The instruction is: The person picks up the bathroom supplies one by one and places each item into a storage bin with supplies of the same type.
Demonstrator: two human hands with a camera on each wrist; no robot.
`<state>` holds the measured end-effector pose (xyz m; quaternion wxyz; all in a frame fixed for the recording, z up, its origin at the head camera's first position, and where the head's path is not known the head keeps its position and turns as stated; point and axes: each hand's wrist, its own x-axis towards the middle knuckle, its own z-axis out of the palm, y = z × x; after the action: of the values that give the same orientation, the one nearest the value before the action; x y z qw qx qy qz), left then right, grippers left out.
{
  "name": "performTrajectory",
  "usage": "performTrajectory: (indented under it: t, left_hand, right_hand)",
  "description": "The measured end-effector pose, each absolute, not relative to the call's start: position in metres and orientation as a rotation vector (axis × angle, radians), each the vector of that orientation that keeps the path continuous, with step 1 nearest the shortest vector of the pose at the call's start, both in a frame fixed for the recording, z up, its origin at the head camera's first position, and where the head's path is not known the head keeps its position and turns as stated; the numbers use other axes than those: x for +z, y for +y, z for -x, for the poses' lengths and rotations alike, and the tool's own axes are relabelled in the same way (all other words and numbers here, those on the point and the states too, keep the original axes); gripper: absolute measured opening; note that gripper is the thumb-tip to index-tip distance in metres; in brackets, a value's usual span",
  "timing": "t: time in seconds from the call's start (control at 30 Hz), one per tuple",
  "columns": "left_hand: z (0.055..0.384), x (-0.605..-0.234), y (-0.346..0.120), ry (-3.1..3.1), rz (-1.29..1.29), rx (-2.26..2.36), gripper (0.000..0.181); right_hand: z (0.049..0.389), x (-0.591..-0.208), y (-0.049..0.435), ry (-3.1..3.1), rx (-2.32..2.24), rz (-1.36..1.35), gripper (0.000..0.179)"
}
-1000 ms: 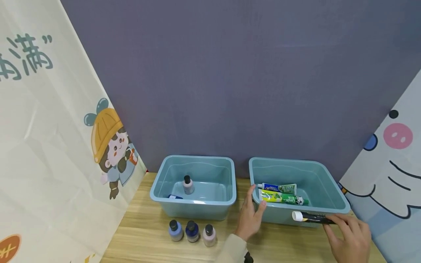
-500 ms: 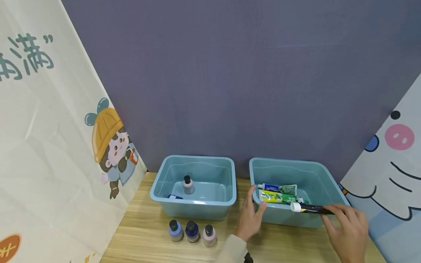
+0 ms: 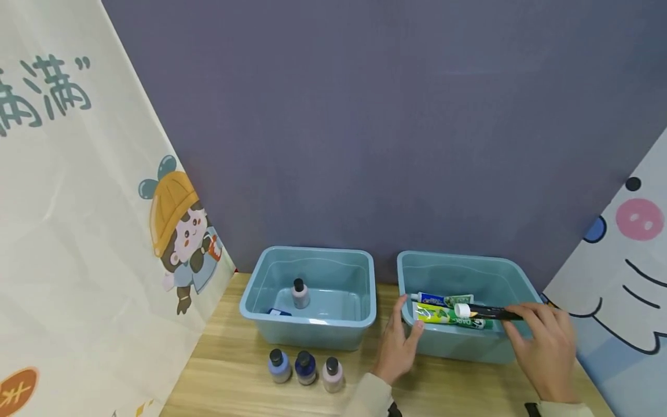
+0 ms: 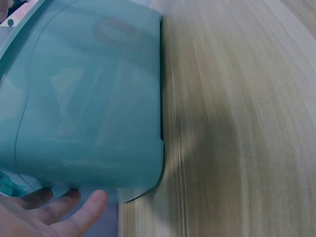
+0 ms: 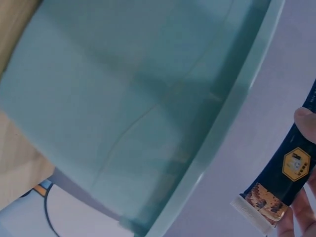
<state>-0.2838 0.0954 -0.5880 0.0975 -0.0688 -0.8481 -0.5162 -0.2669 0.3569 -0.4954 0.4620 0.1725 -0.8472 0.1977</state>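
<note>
My right hand pinches a black toothpaste tube with a white cap, held level over the right-hand blue bin. The cap points left and overlaps a green and yellow toothpaste tube lying in that bin. Behind it lies a blue and green toothpaste tube. In the right wrist view, the flat crimped end of the black tube sticks out past my fingers. My left hand touches the bin's front left corner, thumb at the front rim. The left wrist view shows its fingers extended along the bin's side wall.
A second blue bin stands to the left, holding a pale small bottle and a dark blue item. Three small bottles, light blue, dark blue and pale pink, stand before it on the wooden table.
My right hand has carried the black toothpaste tube up and slightly left in the head view, from the bin's front rim to over its inside. The left hand has stayed at the corner.
</note>
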Motion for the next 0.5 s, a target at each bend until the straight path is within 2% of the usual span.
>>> performTrajectory:
  t: [0.4, 0.5]
  left_hand:
    - [0.283, -0.588, 0.096, -2.523, 0.183, -1.538, 0.062]
    - [0.283, -0.588, 0.096, -2.523, 0.184, -1.531, 0.062]
  right_hand:
    - [0.287, -0.489, 0.347, -2.004, 0.534, -0.459, 0.074]
    - [0.288, -0.489, 0.347, -2.031, 0.536, -0.464, 0.040]
